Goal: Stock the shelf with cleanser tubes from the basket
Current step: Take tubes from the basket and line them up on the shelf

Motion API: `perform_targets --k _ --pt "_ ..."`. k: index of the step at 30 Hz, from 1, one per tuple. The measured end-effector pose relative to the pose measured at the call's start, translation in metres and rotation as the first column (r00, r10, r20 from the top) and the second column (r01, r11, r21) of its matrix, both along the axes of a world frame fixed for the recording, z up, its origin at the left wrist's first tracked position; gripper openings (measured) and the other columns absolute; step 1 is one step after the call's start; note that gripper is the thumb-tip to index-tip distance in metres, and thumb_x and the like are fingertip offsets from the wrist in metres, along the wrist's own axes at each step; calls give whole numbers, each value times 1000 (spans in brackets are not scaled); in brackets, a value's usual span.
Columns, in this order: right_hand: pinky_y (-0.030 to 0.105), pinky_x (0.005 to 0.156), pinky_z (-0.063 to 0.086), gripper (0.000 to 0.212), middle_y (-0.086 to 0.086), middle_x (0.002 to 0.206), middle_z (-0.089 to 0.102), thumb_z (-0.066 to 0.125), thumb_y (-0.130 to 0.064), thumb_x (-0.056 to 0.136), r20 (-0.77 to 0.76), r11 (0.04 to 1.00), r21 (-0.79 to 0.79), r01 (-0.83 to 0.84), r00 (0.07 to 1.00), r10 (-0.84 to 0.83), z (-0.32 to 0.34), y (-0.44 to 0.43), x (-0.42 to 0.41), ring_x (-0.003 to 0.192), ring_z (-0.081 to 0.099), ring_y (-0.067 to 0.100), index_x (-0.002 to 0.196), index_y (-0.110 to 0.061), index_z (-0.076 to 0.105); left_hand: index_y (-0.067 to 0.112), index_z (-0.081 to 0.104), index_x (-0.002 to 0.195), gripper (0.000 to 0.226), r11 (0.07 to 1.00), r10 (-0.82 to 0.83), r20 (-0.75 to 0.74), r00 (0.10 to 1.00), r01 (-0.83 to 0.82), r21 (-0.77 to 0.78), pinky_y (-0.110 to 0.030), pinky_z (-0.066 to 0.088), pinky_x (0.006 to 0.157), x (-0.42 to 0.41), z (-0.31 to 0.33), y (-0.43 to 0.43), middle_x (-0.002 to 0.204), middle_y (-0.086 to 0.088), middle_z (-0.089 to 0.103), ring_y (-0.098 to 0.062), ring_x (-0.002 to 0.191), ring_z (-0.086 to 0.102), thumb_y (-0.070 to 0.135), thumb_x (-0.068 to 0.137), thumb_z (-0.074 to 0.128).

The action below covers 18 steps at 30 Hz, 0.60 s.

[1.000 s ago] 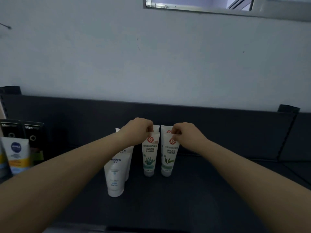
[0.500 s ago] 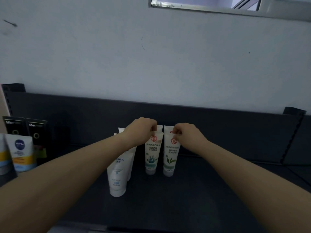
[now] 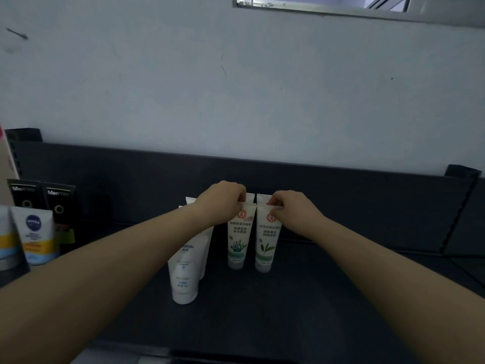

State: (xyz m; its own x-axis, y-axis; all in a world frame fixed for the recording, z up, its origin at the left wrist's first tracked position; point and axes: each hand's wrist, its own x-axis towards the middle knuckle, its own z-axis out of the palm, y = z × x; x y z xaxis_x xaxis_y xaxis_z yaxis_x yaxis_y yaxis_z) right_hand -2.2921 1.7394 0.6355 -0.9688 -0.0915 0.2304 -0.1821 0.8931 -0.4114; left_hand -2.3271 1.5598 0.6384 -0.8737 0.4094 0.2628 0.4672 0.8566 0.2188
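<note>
Two white cleanser tubes stand cap-down, side by side, on the dark shelf (image 3: 328,298). My left hand (image 3: 223,199) pinches the top edge of the blue-green seaweed tube (image 3: 238,240). My right hand (image 3: 291,208) pinches the top of the green leaf tube (image 3: 266,243). The tops of more such tubes show just behind them. A larger white tube (image 3: 185,274) stands to the left, partly hidden by my left forearm, with another behind it. The basket is out of view.
At the far left stand a Nivea tube (image 3: 35,235) and two black Men tubes (image 3: 59,206). The shelf's dark back panel (image 3: 367,200) rises behind the tubes, with a pale wall above. Bare shelf surface lies to the right and in front.
Both hands keep their pinch on the two tube tops. The view has shifted slightly; the tubes stand in the same spot.
</note>
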Motion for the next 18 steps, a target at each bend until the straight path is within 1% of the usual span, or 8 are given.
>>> perform_targets --k 2,5,7,9,11,13,15,18 --pt "29 75 53 18 -1 106 60 57 -16 89 -6 1000 -10 7 1000 -7 -1 3 1 95 59 15 106 -17 62 18 61 105 17 1000 18 10 1000 -18 -4 -35 54 78 4 2 1 106 -2 65 -20 94 62 20 90 55" --pt "38 79 53 10 2 99 66 60 -19 83 -76 999 22 33 997 -32 -6 9 -1 90 62 19 93 -19 63 17 62 106 24 999 32 -44 999 -33 -6 -37 51 86 11 0 6 113 -9 65 -31 105 61 23 84 61" --pt "36 76 53 7 0 98 66 60 -21 87 -85 1000 10 21 996 -20 -6 10 1 86 62 15 93 -23 63 14 60 109 26 1000 22 -43 999 -21 15 -37 49 86 16 -2 3 116 -13 64 -33 106 60 23 85 61" --pt "31 74 51 9 -1 102 65 59 -23 90 -96 1000 8 -2 995 3 -7 9 2 86 62 12 97 -27 61 9 57 111 25 999 5 -56 998 -3 36 -40 49 85 21 -1 -1 115 -15 62 -34 105 59 19 87 58" --pt "30 74 49 9 1 108 63 58 -23 92 -95 1000 23 -11 995 13 -6 4 2 86 59 13 99 -29 58 6 54 115 27 999 -4 -67 998 7 38 -43 49 85 28 1 -5 115 -15 59 -34 104 57 16 89 55" --pt "31 76 44 10 3 113 61 56 -23 93 -96 999 41 -12 995 16 -6 -3 1 87 55 15 102 -28 57 4 52 118 30 999 1 -77 997 3 44 -44 50 84 36 4 -10 115 -15 57 -32 103 57 15 90 54" --pt "30 75 41 14 2 112 57 55 -22 93 -99 998 60 -19 995 25 -6 -10 4 87 50 14 106 -25 58 4 52 119 30 999 11 -99 995 -6 42 -45 50 83 46 6 -15 115 -15 55 -31 102 56 13 90 54" --pt "28 71 42 20 2 116 57 57 -22 92 -129 998 55 -41 991 47 -8 -19 11 89 50 13 111 -23 59 3 53 118 29 998 39 -152 988 -33 44 -40 49 78 61 7 -22 114 -14 56 -30 100 56 13 90 54"
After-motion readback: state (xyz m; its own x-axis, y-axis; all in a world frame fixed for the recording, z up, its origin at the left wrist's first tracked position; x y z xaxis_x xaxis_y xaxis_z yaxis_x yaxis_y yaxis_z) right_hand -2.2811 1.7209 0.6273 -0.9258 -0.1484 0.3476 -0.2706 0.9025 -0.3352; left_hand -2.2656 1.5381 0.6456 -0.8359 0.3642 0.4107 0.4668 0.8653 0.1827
